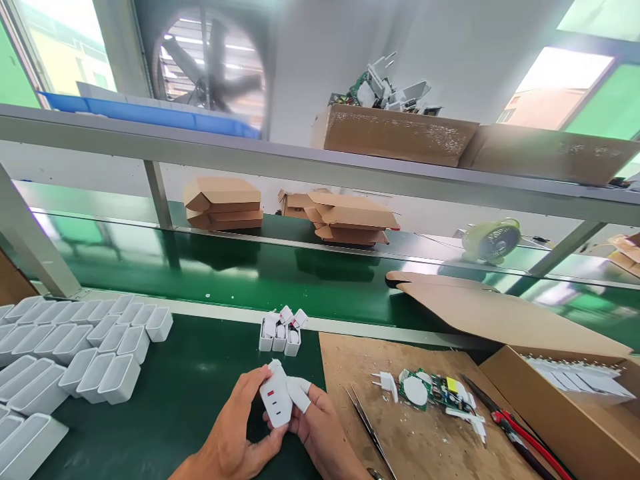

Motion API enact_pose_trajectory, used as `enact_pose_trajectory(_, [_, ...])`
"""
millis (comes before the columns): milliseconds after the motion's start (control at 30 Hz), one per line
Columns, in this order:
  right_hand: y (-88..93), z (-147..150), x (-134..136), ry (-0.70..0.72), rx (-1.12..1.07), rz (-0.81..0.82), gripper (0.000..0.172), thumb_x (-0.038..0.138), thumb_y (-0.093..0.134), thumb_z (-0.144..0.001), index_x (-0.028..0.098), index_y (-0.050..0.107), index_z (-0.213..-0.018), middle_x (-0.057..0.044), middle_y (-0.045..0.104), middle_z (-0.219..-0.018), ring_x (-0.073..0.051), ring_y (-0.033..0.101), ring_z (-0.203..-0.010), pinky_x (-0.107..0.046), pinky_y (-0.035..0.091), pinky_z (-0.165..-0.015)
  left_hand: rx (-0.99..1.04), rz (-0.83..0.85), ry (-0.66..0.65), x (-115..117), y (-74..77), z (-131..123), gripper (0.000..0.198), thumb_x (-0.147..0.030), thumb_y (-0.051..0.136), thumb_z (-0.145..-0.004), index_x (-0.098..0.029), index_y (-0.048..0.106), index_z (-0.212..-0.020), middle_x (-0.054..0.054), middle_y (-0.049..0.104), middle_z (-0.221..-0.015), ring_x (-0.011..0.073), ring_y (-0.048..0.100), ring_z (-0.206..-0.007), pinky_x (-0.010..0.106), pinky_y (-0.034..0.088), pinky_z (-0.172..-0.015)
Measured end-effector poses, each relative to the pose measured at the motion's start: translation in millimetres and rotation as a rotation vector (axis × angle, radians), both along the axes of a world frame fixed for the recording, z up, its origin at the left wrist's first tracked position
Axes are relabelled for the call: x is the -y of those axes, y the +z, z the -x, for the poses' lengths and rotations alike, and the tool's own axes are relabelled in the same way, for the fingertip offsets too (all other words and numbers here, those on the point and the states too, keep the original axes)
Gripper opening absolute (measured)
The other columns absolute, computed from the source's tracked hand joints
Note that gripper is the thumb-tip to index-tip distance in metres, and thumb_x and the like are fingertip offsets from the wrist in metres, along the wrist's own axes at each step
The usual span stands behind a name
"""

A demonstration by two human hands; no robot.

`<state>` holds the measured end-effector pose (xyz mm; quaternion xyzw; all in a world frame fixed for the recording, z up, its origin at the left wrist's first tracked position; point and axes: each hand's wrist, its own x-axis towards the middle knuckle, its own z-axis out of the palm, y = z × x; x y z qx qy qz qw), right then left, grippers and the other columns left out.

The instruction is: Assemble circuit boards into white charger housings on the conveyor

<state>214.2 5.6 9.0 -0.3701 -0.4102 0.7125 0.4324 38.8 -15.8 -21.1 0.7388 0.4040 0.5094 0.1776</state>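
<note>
Both my hands hold one white charger [275,399] with three small ports on its face, low in the middle of the view. My left hand [236,433] wraps its fingers round the charger's left side. My right hand [320,427] pinches the right side; its forefinger wears a white finger cot. Just beyond, three assembled chargers [280,331] stand in a short row on the green mat.
Several empty white housings [75,353] lie in rows at the left. A wooden board [400,440] at the right carries tweezers [367,423], a circuit board [430,392], a plug piece [387,383] and red-handled cutters [510,427]. A cardboard box [575,413] stands far right; a green conveyor [240,273] runs behind.
</note>
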Motion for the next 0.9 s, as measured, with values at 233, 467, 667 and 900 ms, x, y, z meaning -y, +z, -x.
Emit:
enact_pose_trajectory(233, [10.8, 3, 6, 0.072, -0.134, 0.087, 0.034, 0.049, 0.077, -0.087, 0.018, 0.075, -0.101, -0.010, 0.079, -0.100, -0.026, 0.077, -0.081, -0.036, 0.057, -0.078, 0.064, -0.098, 0.007, 0, 12.8, -6, 0.072, -0.015, 0.062, -0.090, -0.023, 0.032, -0.155, 0.013, 0.063, -0.129, 0.0254, 0.069, -0.110, 0.038, 0.063, -0.094])
enact_pose_trajectory(467, [13.1, 4, 4, 0.088, -0.121, 0.087, 0.036, 0.052, 0.076, -0.088, 0.019, 0.075, -0.101, -0.010, 0.079, -0.099, -0.025, 0.077, -0.080, -0.036, 0.056, -0.078, 0.069, -0.089, 0.025, -1, 9.0, -5, 0.071, -0.018, 0.064, -0.092, -0.023, 0.034, -0.156, 0.014, 0.064, -0.131, 0.0263, 0.069, -0.116, 0.038, 0.063, -0.097])
enact_pose_trajectory(667, [17.6, 4, 3, 0.083, -0.093, 0.080, 0.039, 0.055, 0.076, -0.088, 0.018, 0.076, -0.100, -0.009, 0.079, -0.098, -0.024, 0.077, -0.080, -0.036, 0.057, -0.078, 0.071, -0.068, 0.018, -2, 8.7, -4, 0.068, -0.021, 0.064, -0.093, -0.024, 0.034, -0.155, 0.014, 0.065, -0.131, 0.0274, 0.071, -0.114, 0.040, 0.063, -0.095])
enact_pose_trajectory(900, [13.3, 3, 2, 0.036, 0.026, 0.013, 0.045, 0.062, 0.071, -0.088, 0.021, 0.076, -0.106, -0.011, 0.079, -0.104, -0.030, 0.077, -0.086, -0.047, 0.060, -0.086, 0.043, -0.066, 0.006, -1, 12.2, -4, 0.071, -0.016, 0.062, -0.093, -0.025, 0.031, -0.156, 0.014, 0.062, -0.132, 0.0276, 0.066, -0.115, 0.043, 0.059, -0.098])
